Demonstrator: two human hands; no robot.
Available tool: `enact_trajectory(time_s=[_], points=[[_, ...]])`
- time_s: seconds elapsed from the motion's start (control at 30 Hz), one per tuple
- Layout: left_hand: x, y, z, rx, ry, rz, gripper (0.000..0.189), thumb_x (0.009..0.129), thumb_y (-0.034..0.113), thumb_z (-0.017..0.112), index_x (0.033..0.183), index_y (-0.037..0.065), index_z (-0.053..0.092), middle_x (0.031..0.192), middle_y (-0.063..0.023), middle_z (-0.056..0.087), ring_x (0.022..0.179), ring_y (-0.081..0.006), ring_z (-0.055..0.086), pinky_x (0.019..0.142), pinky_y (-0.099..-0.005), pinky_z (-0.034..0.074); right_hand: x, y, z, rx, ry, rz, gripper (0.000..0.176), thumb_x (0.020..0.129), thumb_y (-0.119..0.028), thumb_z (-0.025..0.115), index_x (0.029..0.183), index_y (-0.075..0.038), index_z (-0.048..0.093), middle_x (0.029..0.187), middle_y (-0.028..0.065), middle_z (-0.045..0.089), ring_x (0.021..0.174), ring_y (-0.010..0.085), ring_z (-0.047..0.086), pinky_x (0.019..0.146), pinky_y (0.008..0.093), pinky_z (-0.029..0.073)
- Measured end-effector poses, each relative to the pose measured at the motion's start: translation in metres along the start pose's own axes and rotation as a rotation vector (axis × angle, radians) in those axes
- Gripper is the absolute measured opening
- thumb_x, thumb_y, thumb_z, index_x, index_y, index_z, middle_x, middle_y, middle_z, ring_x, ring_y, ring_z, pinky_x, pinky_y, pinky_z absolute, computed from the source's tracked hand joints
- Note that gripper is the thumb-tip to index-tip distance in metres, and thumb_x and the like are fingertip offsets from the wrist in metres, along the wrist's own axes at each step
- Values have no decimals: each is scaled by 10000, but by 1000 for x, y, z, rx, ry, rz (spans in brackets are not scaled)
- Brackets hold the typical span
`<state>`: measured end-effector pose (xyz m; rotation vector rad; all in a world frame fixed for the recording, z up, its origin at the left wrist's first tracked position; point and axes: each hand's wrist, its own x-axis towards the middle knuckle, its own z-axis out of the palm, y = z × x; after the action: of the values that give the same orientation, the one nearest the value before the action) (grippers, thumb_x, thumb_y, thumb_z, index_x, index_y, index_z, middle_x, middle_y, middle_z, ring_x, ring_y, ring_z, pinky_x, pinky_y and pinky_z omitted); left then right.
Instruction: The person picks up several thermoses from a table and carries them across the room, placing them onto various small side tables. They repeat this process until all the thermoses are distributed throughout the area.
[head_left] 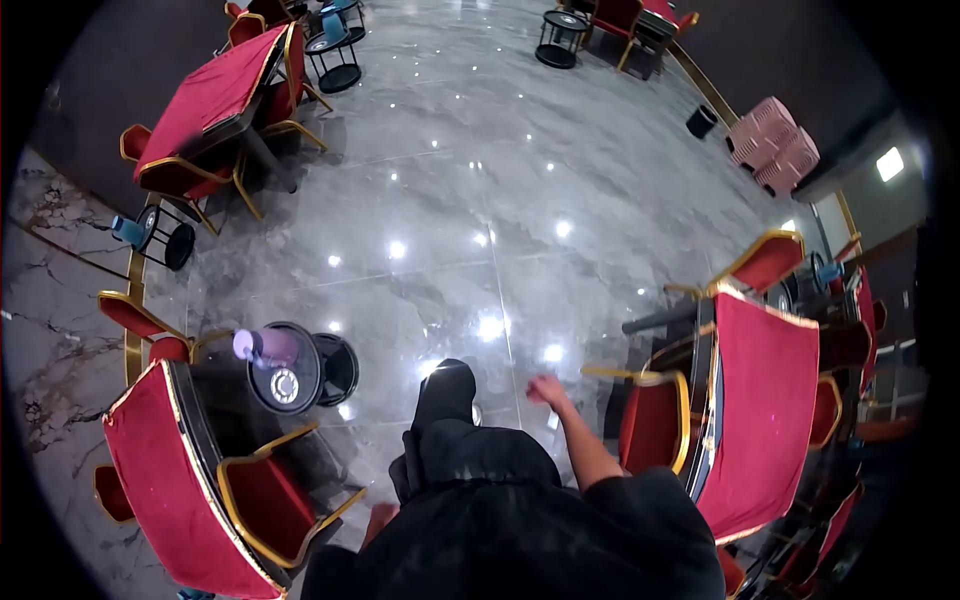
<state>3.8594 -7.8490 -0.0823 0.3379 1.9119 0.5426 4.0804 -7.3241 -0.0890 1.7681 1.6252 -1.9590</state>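
Note:
My right hand point(545, 390) hangs out ahead of my body over the floor, its fingers curled in, with nothing seen in it. The nearest thing to it is a red chair with a gold frame point(655, 425), a short way to its right and apart from it. Of my left hand point(380, 520), only a small part shows beside my dark clothes, and its fingers are hidden. A gold-framed red chair point(275, 505) is nearest on that side. One dark-trousered leg point(447, 390) is stretched forward.
Tables with red cloths point(170, 480) point(765, 410) flank me on both sides. At front left, a round black side stand point(318, 350) holds a purple bottle point(270, 346). Farther off are another red table point(215, 90), stacked pink stools point(770, 140) and a black bin point(702, 121). Grey tiled floor point(450, 220) lies ahead.

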Motion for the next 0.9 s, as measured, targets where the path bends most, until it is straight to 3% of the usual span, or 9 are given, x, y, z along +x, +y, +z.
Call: enact_trajectory(time_s=[0.17,0.27,0.47,0.5,0.53,0.6,0.7,0.77,0.9], points=[[101,123,-26,-223,-37,-301,198,863,257,525,818,86,614,732,-62,599,665,-189,576,598,-342,463,156,-303,-20,76,-140,-293,226,891,-250,565,970,-42,605,847,82,648,744,156,632,651,283,514],[209,225,-74,-164,-70,-237,218,853,268,529,771,81,604,690,-56,588,630,-180,566,567,-337,455,233,-383,-43,266,-165,-334,241,908,-231,552,1014,-21,601,884,96,646,775,172,628,711,300,516],[533,547,-238,-127,-2,433,273,832,289,536,676,70,585,607,-45,564,560,-161,546,505,-326,439,283,-346,-107,441,206,-32,264,873,-179,561,1041,15,624,882,105,665,773,193,628,733,303,508],[564,662,-259,-347,23,217,273,846,280,542,721,48,613,618,-38,580,567,-121,532,511,-297,432,254,-385,-121,664,350,144,217,847,-139,584,999,12,616,923,126,651,792,227,624,718,338,509],[619,743,-285,-165,-36,355,272,910,294,499,978,67,632,790,-44,645,676,-134,602,564,-275,482,255,-371,-129,351,312,-51,212,860,-154,554,980,9,618,871,122,650,748,220,627,662,331,511],[669,927,-323,-140,-39,530,249,888,270,505,846,65,640,685,-21,611,604,-109,547,538,-267,436,257,-342,-147,-320,430,-437,232,888,-184,494,941,3,621,768,114,646,660,207,631,550,317,516],[726,1116,-354,-379,-136,599,227,929,259,477,1000,94,615,804,-25,644,670,-105,583,564,-266,448,339,-322,-181,606,152,-10,192,878,-148,507,910,8,614,755,119,636,694,233,646,598,345,547],[781,1186,-375,-391,-153,530,236,944,258,465,1058,97,596,853,-29,653,705,-107,600,577,-264,455,413,-372,-208,646,181,200,148,851,-111,508,846,6,598,727,125,610,664,250,636,582,381,551],[895,1131,-386,-423,-85,254,249,935,283,495,995,76,620,818,-46,656,713,-131,622,587,-266,490,564,-552,-270,754,292,365,88,773,-37,535,693,-6,553,646,115,540,577,274,605,516,435,542]])
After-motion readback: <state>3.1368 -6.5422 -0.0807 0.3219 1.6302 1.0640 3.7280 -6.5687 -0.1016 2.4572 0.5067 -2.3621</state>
